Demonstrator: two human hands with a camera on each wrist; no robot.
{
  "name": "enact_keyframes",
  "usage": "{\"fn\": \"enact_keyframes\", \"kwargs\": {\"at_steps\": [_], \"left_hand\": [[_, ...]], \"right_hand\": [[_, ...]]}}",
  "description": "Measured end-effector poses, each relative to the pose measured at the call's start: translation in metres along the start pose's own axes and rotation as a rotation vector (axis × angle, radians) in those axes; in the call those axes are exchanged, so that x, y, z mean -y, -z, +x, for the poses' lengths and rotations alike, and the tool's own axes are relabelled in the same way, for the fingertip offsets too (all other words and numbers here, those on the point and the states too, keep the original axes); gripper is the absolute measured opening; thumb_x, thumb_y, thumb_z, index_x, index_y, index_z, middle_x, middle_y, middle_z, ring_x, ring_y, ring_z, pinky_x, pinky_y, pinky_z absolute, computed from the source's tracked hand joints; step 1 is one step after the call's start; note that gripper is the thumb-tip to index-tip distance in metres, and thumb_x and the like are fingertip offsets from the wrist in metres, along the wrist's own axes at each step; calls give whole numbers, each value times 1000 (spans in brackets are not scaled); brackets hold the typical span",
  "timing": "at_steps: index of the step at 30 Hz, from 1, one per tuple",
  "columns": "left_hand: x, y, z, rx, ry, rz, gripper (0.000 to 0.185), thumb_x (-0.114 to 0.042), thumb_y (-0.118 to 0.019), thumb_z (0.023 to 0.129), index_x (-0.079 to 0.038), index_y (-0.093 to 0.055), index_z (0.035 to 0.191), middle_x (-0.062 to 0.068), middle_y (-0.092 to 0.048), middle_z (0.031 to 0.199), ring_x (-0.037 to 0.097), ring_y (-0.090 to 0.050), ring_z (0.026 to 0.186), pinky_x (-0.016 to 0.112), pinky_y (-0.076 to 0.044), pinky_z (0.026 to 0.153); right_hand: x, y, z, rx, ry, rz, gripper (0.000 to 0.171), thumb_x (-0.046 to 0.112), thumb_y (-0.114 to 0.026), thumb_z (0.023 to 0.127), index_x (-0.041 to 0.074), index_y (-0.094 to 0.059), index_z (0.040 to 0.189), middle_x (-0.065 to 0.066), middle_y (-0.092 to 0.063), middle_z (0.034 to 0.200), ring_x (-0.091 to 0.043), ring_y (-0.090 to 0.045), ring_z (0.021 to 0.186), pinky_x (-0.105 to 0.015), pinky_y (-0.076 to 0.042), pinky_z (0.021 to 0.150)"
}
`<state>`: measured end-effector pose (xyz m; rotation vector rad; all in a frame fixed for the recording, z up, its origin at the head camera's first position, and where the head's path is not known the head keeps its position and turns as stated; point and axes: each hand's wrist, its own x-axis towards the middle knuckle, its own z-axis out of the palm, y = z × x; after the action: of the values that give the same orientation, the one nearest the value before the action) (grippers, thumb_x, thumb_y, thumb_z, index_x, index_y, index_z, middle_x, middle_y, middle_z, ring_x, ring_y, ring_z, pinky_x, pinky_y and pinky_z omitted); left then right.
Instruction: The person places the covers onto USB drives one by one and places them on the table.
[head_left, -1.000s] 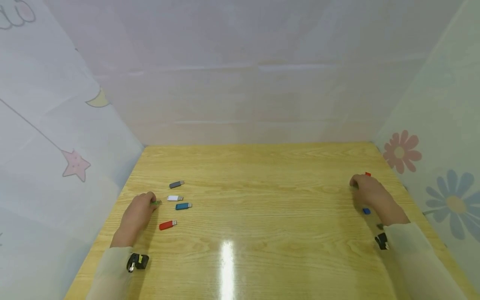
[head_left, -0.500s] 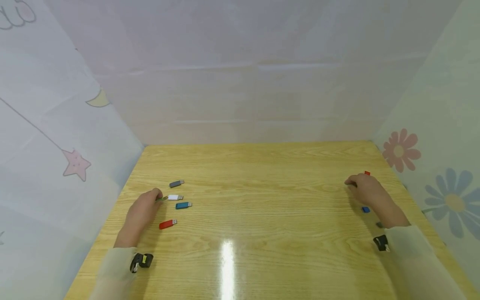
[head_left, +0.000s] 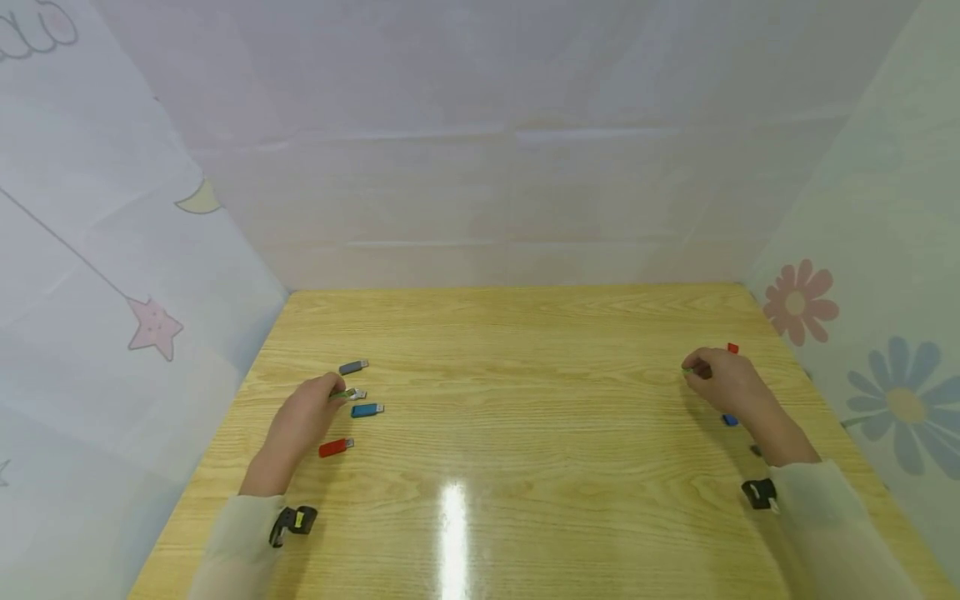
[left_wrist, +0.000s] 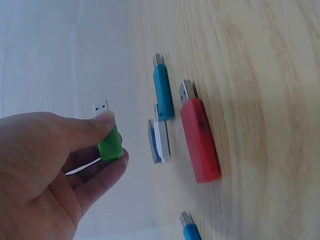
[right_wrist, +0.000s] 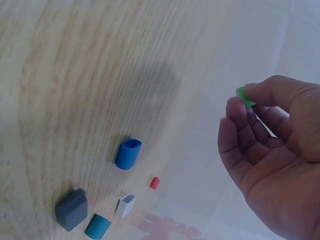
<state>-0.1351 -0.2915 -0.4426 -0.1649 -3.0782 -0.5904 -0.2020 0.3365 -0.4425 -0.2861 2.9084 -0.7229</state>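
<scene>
movement: both hands are lifting off the table [head_left: 525,350] and drifting inward compared with a second ago; the left hand [head_left: 300,421] is now carrying the green usb stick [head_left: 341,393] above the white stick [head_left: 358,393], and the right hand [head_left: 723,383] is showing a green cap [head_left: 686,367] at its fingertips, which was hidden earlier.
table: a wooden top with pale printed sheets around it is bearing two separate groups, sticks on the left and caps on the right, well apart.
left hand: thumb and forefinger are pinching the green stick [left_wrist: 110,142] by its body, with the metal plug pointing out and free.
right hand: thumb and forefinger are pinching the small green cap [right_wrist: 244,95]; the other fingers are curling loosely and holding nothing.
where the pieces are: stick and cap are both in the air, each near its own group, with the whole middle of the table between them.
doing it well: judging from the matching colour, the two are being brought together; the plug should be staying clear of the fingers, the cap's open end turning to face it, and the two lining up straight before pushing.
left wrist view only: the red stick [left_wrist: 200,140], the teal stick [left_wrist: 163,92] and a second blue one [left_wrist: 190,230] are showing their plugs clearly, and the grip on the green body is plain.
right wrist view only: the loose caps are showing here, dark grey [right_wrist: 71,208], blue [right_wrist: 128,153], teal [right_wrist: 98,226], white [right_wrist: 126,205] and red [right_wrist: 154,183]; from the head most are lying hidden behind the hand.
</scene>
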Motion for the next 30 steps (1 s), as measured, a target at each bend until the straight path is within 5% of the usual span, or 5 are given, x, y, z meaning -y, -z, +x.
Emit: {"fn": "enact_keyframes", "kwargs": {"at_steps": [8,21,30], "left_hand": [[-14,-2,5,44,-32,-11,11,-11,-65,100,-6,-61,110,7,-67,101,18,-59,80,36,-50,69],[-31,-5,6,48,-69,-60,22,-10,-67,99,-4,-66,119,12,-70,115,30,-67,101,44,-56,85],[-45,-5,10,9,-131,-60,17,-12,-69,97,-8,-71,113,5,-73,105,22,-68,91,39,-56,77]], "right_hand": [[4,-4,-2,7,6,26,26,14,-59,101,-3,-61,121,-22,-67,110,-41,-63,101,-50,-55,78],[16,-12,-5,-35,65,68,26,19,-64,101,1,-67,119,-15,-70,107,-34,-66,98,-51,-56,80],[24,-17,-6,-37,66,89,32,21,-60,104,1,-66,128,-20,-68,119,-38,-65,106,-52,-55,83]]}}
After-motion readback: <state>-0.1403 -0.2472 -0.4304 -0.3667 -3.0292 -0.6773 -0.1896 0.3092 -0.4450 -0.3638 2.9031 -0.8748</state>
